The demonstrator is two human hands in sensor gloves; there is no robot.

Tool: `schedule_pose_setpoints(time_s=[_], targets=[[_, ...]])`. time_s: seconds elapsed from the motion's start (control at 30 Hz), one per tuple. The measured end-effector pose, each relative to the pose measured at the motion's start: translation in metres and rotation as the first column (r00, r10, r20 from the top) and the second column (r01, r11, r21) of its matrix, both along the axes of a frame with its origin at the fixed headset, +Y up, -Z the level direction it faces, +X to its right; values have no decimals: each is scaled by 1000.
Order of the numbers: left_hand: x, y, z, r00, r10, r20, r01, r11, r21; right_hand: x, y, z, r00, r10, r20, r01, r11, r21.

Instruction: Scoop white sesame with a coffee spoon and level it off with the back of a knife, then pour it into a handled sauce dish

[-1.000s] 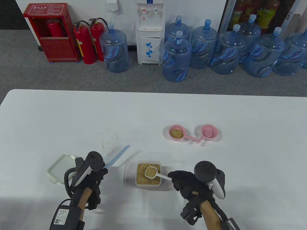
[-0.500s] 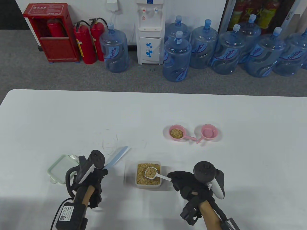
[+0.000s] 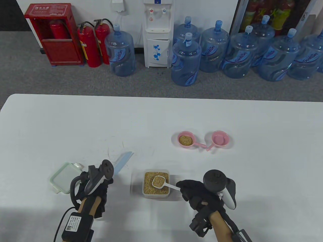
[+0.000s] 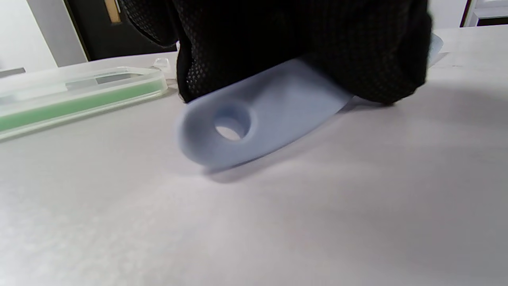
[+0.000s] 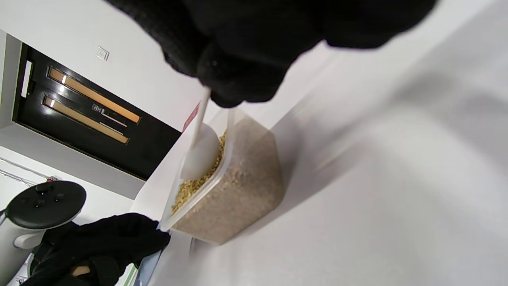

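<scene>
White spoon (image 3: pixel 159 182), heaped with sesame, sits over the clear tub (image 3: pixel 156 185), pinched by right hand (image 3: pixel 195 192). Left hand (image 3: pixel 97 187) grasps the blue knife (image 3: pixel 123 161), low by the surface (image 3: pixel 161 118). Risk: a rough scrape flicks seeds off the tub. Lid (image 3: pixel 63 177) is just left; filled dish (image 3: pixel 186 140) and empty dish (image 3: pixel 220 139) lie beyond, path unobstructed.

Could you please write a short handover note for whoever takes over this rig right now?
Left hand: holds the blue knife by its handle, blade pointing away, left of the sesame box.
Right hand: holds the coffee spoon, heaped with sesame, over the box.
The box lid lies far left. Two pink handled sauce dishes stand beyond: the left dish holds sesame, the right dish holds none.
Done: scoop taken.
Left: level with the knife back, pour into a dish.
</scene>
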State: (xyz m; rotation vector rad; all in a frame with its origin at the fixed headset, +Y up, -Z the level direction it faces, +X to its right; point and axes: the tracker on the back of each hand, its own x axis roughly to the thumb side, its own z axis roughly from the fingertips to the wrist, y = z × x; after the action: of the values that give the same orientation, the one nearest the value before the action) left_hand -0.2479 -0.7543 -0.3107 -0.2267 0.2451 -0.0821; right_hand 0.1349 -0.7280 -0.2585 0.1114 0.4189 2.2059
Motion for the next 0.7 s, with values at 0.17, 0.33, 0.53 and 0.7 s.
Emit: schedule_pose_setpoints(time_s=[0.17,0.33,0.53,0.7], targets=[[9,0,2,993,-113,38,112,993,30,1,0,0,1000,-1,2,1,1000,1],[25,-3,6,956,-279,86,276,960,40,1,0,0,1000,-1,4,1,1000,3],[37,-5,9,921,-373,113,375,927,4,3,1,0,1000,-3,8,3,1000,6],[27,-4,8,954,-283,96,285,959,-4,3,1,0,1000,-4,4,4,1000,10]])
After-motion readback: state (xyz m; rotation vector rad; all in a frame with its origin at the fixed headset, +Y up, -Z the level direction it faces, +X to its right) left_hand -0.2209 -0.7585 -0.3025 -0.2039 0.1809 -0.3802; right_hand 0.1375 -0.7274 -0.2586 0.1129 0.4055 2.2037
